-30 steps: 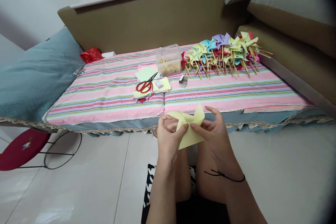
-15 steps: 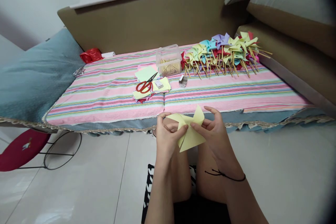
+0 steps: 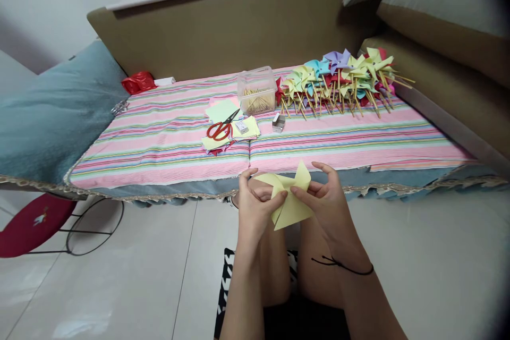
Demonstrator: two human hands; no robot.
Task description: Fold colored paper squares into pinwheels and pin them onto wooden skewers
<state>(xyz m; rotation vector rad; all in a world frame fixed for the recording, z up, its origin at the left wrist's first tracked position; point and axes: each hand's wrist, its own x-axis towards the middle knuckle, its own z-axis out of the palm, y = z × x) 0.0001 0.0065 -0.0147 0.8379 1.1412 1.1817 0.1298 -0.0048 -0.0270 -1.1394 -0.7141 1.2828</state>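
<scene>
Between my hands, above my knees, is a yellow paper pinwheel [image 3: 294,209], partly folded, with cut slits and some corners bent to its middle. My left hand [image 3: 257,202] pinches its left side, thumb near the centre. From the right, my right hand [image 3: 322,196] grips it, thumb also close to the centre and index finger raised. Fingers behind the paper are partly hidden. Beyond my hands, red-handled scissors [image 3: 219,130] lie on stacked coloured paper [image 3: 223,111], beside a small box [image 3: 241,127]. Another small box [image 3: 278,122] stands open to the right.
A clear plastic tub [image 3: 257,90] of thin wooden sticks stands on the striped cloth [image 3: 167,138]. Many finished pinwheels [image 3: 338,79] lie in a pile at the right. A red plastic bag [image 3: 138,83] is at the back left. A red stool [image 3: 37,226] stands on the floor.
</scene>
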